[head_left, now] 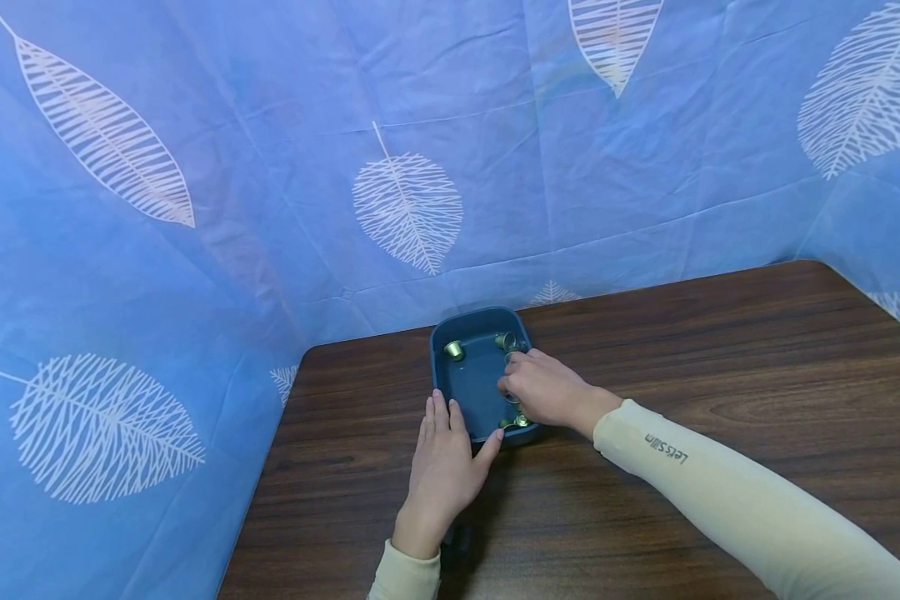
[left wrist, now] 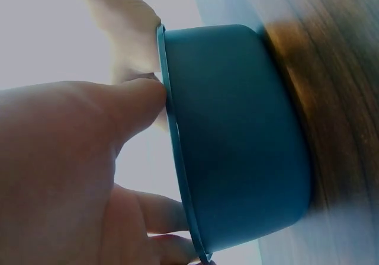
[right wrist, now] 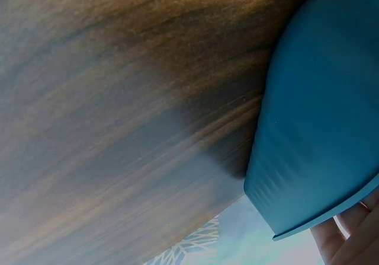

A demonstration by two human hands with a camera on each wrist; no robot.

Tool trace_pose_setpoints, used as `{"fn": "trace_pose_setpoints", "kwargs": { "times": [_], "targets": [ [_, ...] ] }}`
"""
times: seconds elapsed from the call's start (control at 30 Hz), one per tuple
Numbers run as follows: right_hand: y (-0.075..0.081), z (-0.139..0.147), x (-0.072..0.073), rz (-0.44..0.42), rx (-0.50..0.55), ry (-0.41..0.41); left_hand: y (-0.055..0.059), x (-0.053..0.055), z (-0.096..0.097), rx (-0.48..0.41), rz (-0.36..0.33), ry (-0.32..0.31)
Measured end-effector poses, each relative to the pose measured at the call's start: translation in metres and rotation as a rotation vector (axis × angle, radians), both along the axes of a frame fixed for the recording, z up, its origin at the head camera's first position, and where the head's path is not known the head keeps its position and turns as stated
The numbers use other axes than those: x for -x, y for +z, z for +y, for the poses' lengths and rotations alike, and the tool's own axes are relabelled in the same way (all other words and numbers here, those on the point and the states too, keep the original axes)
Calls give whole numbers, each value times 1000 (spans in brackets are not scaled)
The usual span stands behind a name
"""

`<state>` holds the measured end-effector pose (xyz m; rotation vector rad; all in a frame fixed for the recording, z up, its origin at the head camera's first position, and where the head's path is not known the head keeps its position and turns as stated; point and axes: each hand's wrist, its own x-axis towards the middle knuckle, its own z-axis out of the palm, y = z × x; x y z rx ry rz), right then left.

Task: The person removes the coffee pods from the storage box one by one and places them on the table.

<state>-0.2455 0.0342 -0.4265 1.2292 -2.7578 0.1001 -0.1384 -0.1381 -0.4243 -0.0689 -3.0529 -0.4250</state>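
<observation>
A dark blue rounded rectangular container (head_left: 482,313) stands on the table, holding several small, shiny gold-green coffee capsules. One capsule (head_left: 455,350) lies at its far left; another capsule (head_left: 506,340) lies at its far right. More sit along the right side and in the near right corner, such as this capsule (head_left: 522,420). My left hand (head_left: 444,467) rests with extended fingers on the left rim and its thumb on the near rim. My right hand (head_left: 547,385) reaches over the right rim with bent fingers among the capsules; its fingertips are partly hidden, and I cannot tell whether they pinch one.
The container is on the dark wood-grain table (head_left: 720,358), close to its back edge. Behind and to the left hangs a blue cloth (head_left: 285,192) with white leaf prints. Both wrist views show mainly the container's outer wall (left wrist: 237,134) and table.
</observation>
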Motion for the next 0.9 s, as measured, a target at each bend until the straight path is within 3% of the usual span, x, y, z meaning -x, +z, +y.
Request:
{"fn": "trace_pose_setpoints", "kwargs": {
  "times": [0.9],
  "targets": [
    [-2,0,-1,-14,14,-19,0,2,0,-4,7,-19]
  ]
}}
